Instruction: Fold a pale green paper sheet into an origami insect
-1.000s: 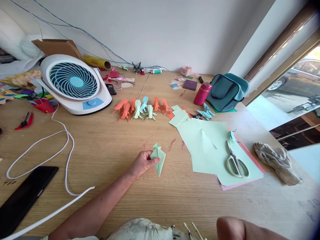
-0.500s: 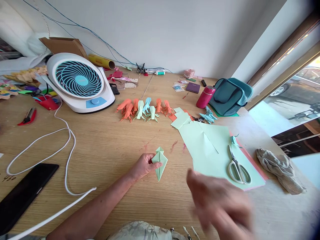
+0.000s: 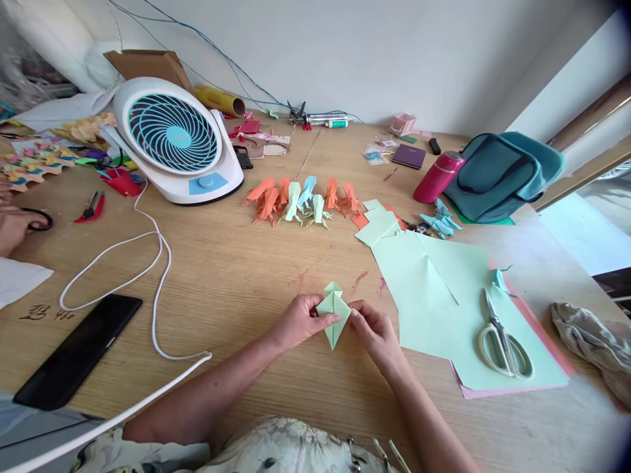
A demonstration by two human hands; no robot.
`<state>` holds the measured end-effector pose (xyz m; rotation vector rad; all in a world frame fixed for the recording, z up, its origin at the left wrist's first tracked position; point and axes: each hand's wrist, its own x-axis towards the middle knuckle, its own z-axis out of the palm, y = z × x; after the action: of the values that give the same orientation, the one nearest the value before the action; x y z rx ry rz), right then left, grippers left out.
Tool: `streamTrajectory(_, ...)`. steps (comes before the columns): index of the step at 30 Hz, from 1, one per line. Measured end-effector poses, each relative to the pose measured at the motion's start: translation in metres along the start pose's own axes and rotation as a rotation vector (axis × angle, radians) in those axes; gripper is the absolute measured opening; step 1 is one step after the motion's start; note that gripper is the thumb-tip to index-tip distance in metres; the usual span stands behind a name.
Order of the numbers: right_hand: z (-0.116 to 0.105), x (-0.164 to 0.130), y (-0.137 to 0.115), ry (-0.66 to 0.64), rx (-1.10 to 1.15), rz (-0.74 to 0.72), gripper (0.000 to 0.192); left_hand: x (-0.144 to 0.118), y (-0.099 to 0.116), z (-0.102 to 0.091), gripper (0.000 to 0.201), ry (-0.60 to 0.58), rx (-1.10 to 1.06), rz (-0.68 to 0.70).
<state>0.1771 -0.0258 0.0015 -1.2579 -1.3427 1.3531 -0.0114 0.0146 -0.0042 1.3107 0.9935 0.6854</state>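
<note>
A pale green folded paper (image 3: 334, 307), kite-shaped with a small pointed flap on top, is held up just above the wooden table. My left hand (image 3: 302, 323) pinches it from the left, thumb across its front and the other fingers behind. At its right corner, my right hand (image 3: 377, 334) grips the edge between thumb and forefinger. Beyond them stands a cluster of folded paper figures with thin legs, among them an orange figure (image 3: 267, 203), a green figure (image 3: 292, 201) and a blue figure (image 3: 307, 190).
Right of my hands lie large green sheets (image 3: 428, 309) with scissors (image 3: 503, 341) on them, and small paper squares (image 3: 377, 223). A red bottle (image 3: 438, 177) and teal bag (image 3: 503, 174) stand behind. Left are a fan (image 3: 177, 141), white cable (image 3: 158, 289), phone (image 3: 79, 351) and another person's hand (image 3: 14, 220).
My right hand has come in from the lower right and taken hold of the folded paper's right corner. The view has turned left, and another person's hand now shows at the left edge.
</note>
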Motion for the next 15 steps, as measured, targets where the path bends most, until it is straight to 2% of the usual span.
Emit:
streamTrajectory(8, 0.0042, 0.0002, 0.008, 0.054, 0.018, 0.025, 0.035, 0.0, -0.0001, 0.0018, 0.035, -0.001, 0.099, -0.035)
streamTrajectory(15, 0.0077, -0.0022, 0.0073, 0.081, 0.038, -0.003, 0.036, -0.0021, 0.0019, 0.0021, 0.041, 0.002, 0.078, 0.05)
